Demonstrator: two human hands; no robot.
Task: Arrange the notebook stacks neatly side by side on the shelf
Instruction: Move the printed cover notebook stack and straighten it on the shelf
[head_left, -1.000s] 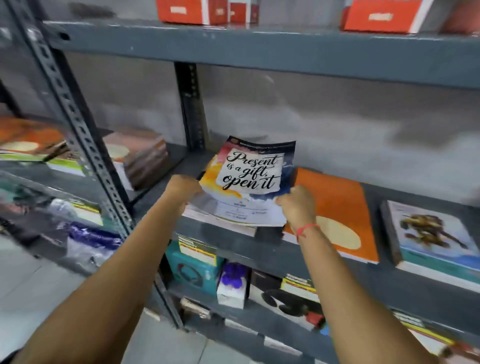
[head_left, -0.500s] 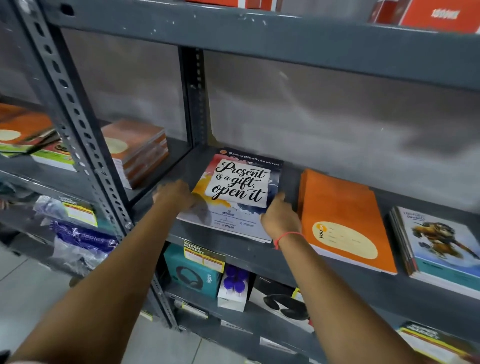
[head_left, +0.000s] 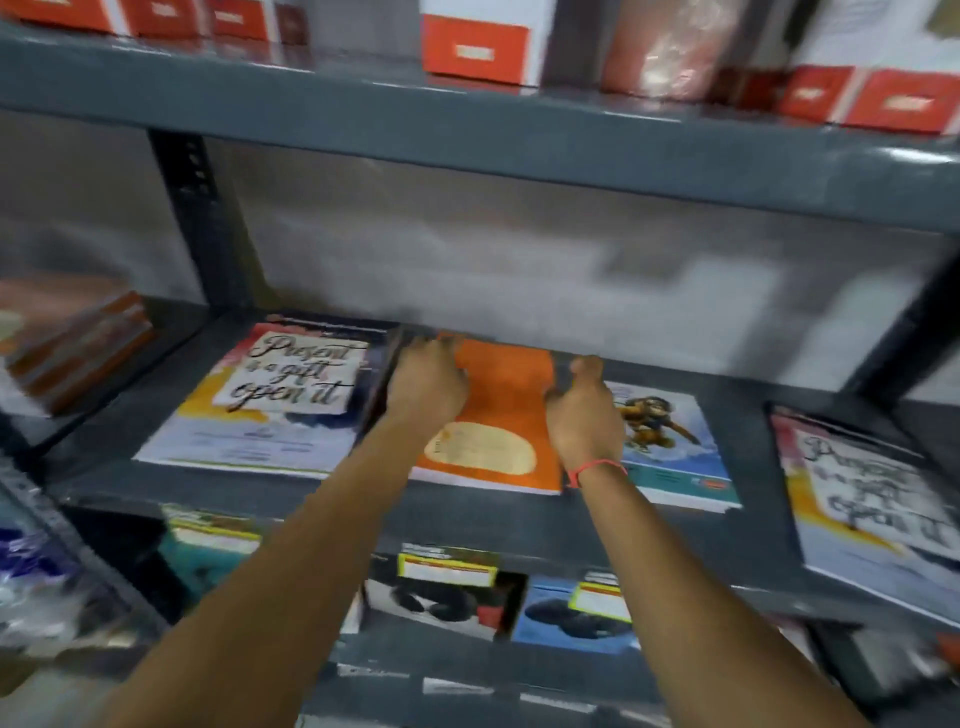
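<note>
While the picture is smeared by motion, the grey metal shelf (head_left: 322, 501) running across the middle of the frame clearly carries four low stacks of notebooks laid flat side by side. At centre left lies the stack topped by a white, yellow and navy cover lettered "Present is a gift, open it" (head_left: 270, 402). Just right of it, at the centre, sits the orange notebook stack with a cream oval label (head_left: 501, 415), and both hands are on it. The left hand (head_left: 427, 382) lies palm down over the stack's upper left part, fingers spread and curved along that side. The right hand (head_left: 584, 415), with a red thread bracelet at the wrist, presses against the stack's right edge, thumb raised and fingers bent; whether either hand truly grips the stack or only pushes on it cannot be told. Directly behind the right hand, touching or nearly touching the orange stack, is a stack with a pale blue cover showing a brown cartoon figure (head_left: 670, 441). Well apart at the right edge of the frame lies another "Present is a gift" stack (head_left: 872, 504), turned askew.

The shelf above (head_left: 363, 98), along the top of the frame, holds a row of orange and white boxes (head_left: 475, 49). The shelf below, at the bottom centre, holds boxed goods with yellow price labels (head_left: 447, 587). At the left edge, on a neighbouring shelf, rests a blurred pile of brown-orange notebooks (head_left: 72, 343)
</note>
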